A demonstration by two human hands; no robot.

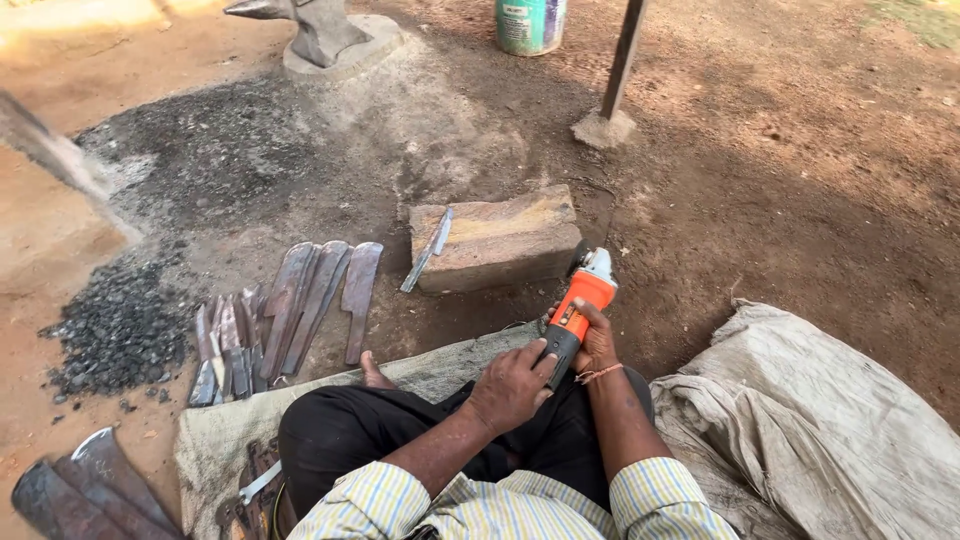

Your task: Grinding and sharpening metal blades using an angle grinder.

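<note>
The bare earth ground (780,170) was reddish-brown and dusty, darkened to grey ash around a spread of black charcoal (120,325) at the left. A large, crumpled burlap sack (830,420) lay on the right, coarse and pale, and a second sackcloth mat (230,440) was spread under the seated person, whose dark trousers and striped shirt cuffs filled the lower middle of the view. In front of the knees sat a rough rectangular stone block (505,245), tan on top with worn edges, and a small flat metal blade (432,245) leaned across its left end. A grey anvil on a round concrete base (335,45) stood at the top, near a green plastic bucket (530,25) whose contents could not be seen, and a slanted wooden post (622,60) was set in a lump of concrete.

Left of the block, a row of long, rusty forged blades (315,300) lay side by side on the dirt, with shorter ones (225,350) just beside them and broader curved blades (90,495) in the bottom corner.

The orange and black angle grinder (580,300) was held over the person's lap, its grey head pointing toward the block. The left hand (512,385) was closed around the black rear handle. The right hand (598,340), with a thread band at the wrist, was wrapped about the orange body from the far side.
</note>
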